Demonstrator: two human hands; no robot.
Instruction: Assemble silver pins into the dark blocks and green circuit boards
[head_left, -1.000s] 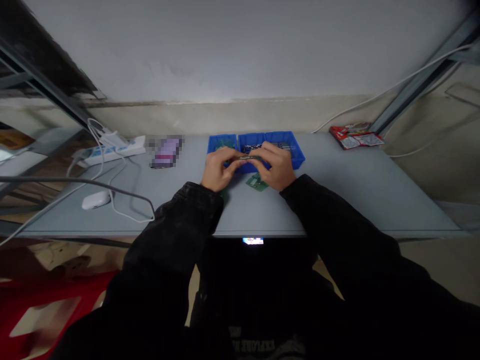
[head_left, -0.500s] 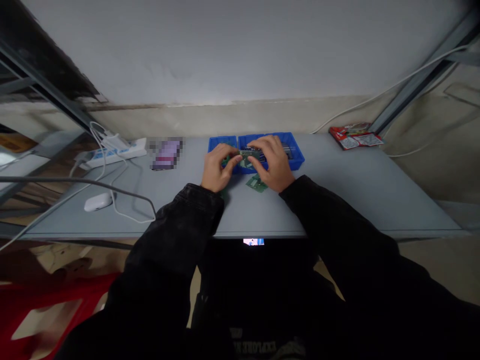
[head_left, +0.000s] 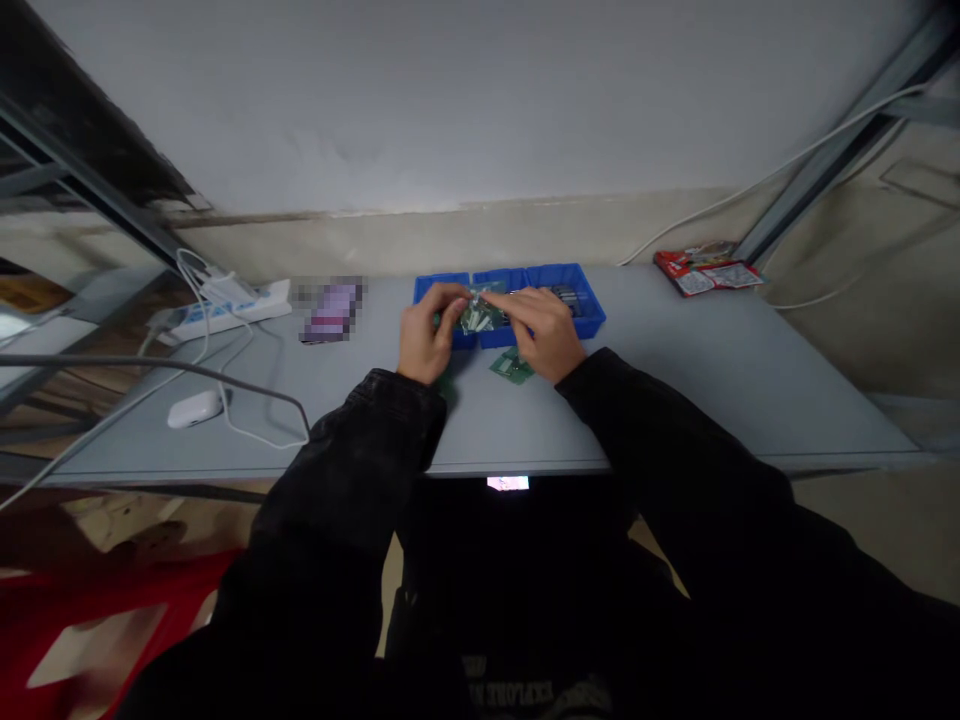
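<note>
1. Our left hand (head_left: 427, 338) and our right hand (head_left: 544, 335) are half closed, and their fingers pinch a small clear bag (head_left: 477, 320) with green bits inside.
2. The bag is just over the middle part of a blue tray (head_left: 582, 322).
3. A green circuit board (head_left: 513, 366) lies on the counter (head_left: 675, 380), just below the tray, near our right hand.
4. A white power strip (head_left: 225, 316) and a red packet (head_left: 709, 272) lie well apart on the counter.

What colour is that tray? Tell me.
The tray is blue, seen best in the head view.
</note>
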